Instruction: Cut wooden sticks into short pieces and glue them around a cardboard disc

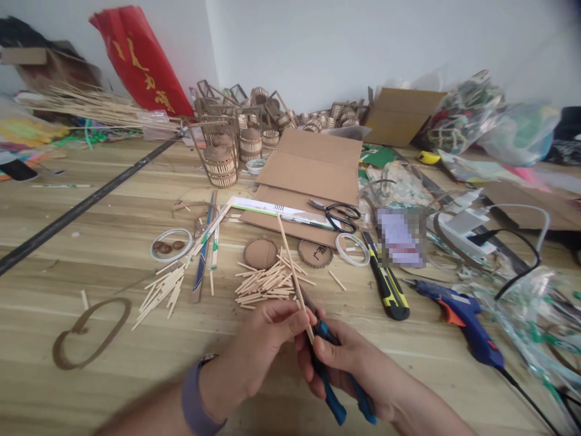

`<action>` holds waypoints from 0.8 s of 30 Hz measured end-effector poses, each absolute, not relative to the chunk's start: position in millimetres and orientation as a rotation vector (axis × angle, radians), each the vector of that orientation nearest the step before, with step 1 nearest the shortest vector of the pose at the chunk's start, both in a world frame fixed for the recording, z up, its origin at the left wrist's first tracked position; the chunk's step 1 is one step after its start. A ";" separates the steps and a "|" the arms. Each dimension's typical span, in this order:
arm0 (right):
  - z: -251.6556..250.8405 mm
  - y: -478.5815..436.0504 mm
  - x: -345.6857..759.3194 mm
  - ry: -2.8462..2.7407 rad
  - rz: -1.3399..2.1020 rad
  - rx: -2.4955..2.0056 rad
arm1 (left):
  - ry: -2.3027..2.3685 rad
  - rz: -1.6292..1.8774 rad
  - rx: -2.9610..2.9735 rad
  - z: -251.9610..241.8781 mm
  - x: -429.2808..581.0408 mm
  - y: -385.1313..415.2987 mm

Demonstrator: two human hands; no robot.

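Between the thumb and fingers of my left hand [272, 330] is a thin wooden stick [290, 260], pointing up and away. My right hand [354, 357] is wrapped round blue-handled pliers [333, 399]; its thumb rests beside the stick's near end. The pliers' dark jaws lie partly behind the stick and my fingers, so I cannot tell whether they touch it. Just beyond my hands lies a pile of short cut sticks [265, 284]. Two round cardboard discs [260, 253] lie behind that pile. A second bunch of sticks [163, 290] is to the left.
A yellow-black utility knife [390, 290] and a blue glue gun [467, 315] lie right. Black scissors [338, 213] rest on cardboard [313, 160]. Small stick-covered buckets [220, 163] stand behind. A brown strip coil [93, 333] lies left; a power strip [463, 218] and plastic scraps are right.
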State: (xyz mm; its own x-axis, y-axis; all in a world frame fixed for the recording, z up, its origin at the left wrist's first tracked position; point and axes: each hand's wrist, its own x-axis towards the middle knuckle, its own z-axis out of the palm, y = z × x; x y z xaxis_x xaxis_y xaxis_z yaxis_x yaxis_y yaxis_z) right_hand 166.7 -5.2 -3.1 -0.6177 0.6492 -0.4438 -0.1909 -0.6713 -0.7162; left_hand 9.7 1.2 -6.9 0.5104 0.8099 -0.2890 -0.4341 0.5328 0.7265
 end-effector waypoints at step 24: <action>32.9 13.0 204.4 -1.967 1.702 -1.390 | 0.886 0.702 0.969 13.2 -19.6 20.3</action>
